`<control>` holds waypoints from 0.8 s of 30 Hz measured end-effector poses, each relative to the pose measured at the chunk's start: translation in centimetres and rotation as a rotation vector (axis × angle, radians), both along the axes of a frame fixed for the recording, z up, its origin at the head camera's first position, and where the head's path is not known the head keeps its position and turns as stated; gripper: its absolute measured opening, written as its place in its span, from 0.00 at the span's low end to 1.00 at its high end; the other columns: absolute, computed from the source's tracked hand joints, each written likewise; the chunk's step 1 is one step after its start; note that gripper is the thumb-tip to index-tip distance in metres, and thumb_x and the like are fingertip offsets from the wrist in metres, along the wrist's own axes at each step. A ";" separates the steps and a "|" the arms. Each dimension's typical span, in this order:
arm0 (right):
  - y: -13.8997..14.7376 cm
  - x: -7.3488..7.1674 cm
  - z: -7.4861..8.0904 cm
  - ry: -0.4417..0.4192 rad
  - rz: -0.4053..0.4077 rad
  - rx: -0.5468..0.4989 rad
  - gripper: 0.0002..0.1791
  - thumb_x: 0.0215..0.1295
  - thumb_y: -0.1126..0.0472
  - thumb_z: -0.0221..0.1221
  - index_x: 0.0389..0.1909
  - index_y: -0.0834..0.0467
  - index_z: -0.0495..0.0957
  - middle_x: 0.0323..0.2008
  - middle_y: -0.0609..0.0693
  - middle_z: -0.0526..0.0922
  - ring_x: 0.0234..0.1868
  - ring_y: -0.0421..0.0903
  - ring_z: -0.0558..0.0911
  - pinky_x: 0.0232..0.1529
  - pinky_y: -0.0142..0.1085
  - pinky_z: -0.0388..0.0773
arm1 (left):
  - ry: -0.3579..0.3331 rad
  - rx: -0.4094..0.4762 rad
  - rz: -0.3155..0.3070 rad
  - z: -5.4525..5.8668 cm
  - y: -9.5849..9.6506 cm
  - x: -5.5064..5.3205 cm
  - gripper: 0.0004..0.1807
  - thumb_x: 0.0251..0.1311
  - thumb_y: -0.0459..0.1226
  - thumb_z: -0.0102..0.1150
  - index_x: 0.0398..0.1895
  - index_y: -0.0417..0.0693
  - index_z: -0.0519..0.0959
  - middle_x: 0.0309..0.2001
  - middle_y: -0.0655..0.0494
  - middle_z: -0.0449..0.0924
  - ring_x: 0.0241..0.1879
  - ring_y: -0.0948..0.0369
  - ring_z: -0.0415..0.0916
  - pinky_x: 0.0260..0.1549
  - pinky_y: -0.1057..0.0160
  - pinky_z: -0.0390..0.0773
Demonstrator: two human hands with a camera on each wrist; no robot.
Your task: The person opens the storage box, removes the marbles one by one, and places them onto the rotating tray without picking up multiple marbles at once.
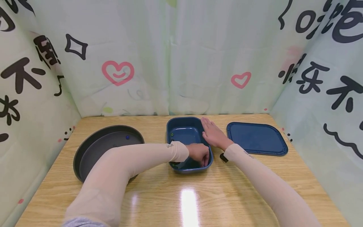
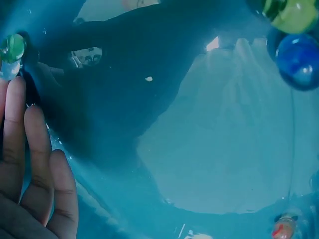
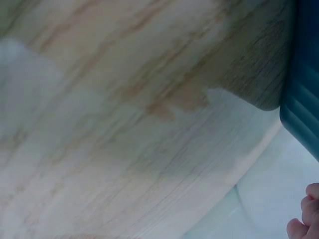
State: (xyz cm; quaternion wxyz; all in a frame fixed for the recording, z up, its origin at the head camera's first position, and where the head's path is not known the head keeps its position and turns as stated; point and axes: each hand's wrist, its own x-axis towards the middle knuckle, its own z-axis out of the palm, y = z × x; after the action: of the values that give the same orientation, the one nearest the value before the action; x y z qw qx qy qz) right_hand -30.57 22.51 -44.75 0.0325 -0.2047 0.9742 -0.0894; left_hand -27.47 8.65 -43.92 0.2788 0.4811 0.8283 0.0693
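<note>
My left hand (image 1: 199,154) reaches down into the near right part of a deep blue plastic container (image 1: 175,121). In the left wrist view its fingers (image 2: 37,134) are nearly straight, and one tip touches or almost touches a green-and-clear marble (image 2: 14,47) by the wall. The thumb is hidden. Also in the container are a yellow-green marble (image 2: 294,16), a blue marble (image 2: 300,60) and a clear marble with red inside (image 2: 284,229). My right hand (image 1: 213,134), fingers extended, rests at the container's right rim. Part of it shows in the lower corner of the right wrist view.
A round dark grey pan (image 1: 93,151) sits at the left, partly under my left forearm, with a blue marble (image 1: 127,137) in it. A flat blue lid (image 1: 256,138) lies at the right on the wooden table (image 1: 158,195). Printed curtains (image 1: 198,63) enclose the table.
</note>
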 end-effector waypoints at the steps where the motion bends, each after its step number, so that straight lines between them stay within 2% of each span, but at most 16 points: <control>1: 0.0 0.0 0.0 0.000 -0.003 -0.002 0.34 0.72 0.58 0.40 0.72 0.68 0.41 0.74 0.62 0.44 0.75 0.57 0.45 0.73 0.51 0.43 | 0.004 -0.007 0.003 0.0 0.0 0.0 0.01 0.52 0.35 0.67 0.28 0.52 0.86 0.27 0.63 0.84 0.26 0.71 0.74 0.31 0.76 0.73; 6: 0.0 0.1 0.1 -0.007 -0.008 0.000 0.34 0.72 0.58 0.40 0.72 0.68 0.41 0.74 0.62 0.43 0.75 0.57 0.45 0.73 0.50 0.43 | 0.019 -0.024 0.016 -0.1 -0.2 -0.1 0.02 0.50 0.36 0.68 0.25 0.53 0.85 0.25 0.63 0.82 0.25 0.69 0.74 0.29 0.75 0.73; 14: 0.0 0.2 0.2 -0.009 -0.009 0.002 0.35 0.71 0.57 0.41 0.72 0.68 0.40 0.74 0.61 0.43 0.75 0.56 0.45 0.73 0.50 0.43 | 0.088 -0.043 0.059 0.2 -0.8 -1.4 0.05 0.45 0.38 0.72 0.23 0.54 0.84 0.25 0.64 0.82 0.27 0.68 0.76 0.33 0.71 0.75; 20: 0.0 0.1 0.1 -0.015 -0.006 -0.006 0.35 0.72 0.57 0.40 0.72 0.68 0.40 0.74 0.61 0.43 0.75 0.56 0.45 0.73 0.50 0.43 | 0.087 -0.047 0.098 0.5 -0.9 -1.9 0.04 0.45 0.37 0.72 0.23 0.55 0.84 0.26 0.64 0.82 0.28 0.67 0.77 0.37 0.70 0.77; 24: 0.1 -0.1 -0.2 -0.005 -0.003 -0.009 0.34 0.72 0.57 0.40 0.72 0.68 0.41 0.74 0.61 0.44 0.75 0.57 0.46 0.73 0.51 0.44 | 0.096 -0.040 0.098 0.8 -1.2 -2.1 0.05 0.45 0.37 0.73 0.23 0.55 0.84 0.26 0.64 0.82 0.28 0.67 0.77 0.34 0.70 0.76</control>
State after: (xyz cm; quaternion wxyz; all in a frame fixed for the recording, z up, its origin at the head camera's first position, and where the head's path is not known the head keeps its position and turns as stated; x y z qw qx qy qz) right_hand -30.65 22.60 -44.91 0.0339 -0.2032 0.9740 -0.0945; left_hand -29.58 7.46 -43.11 0.2447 0.4369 0.8645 0.0430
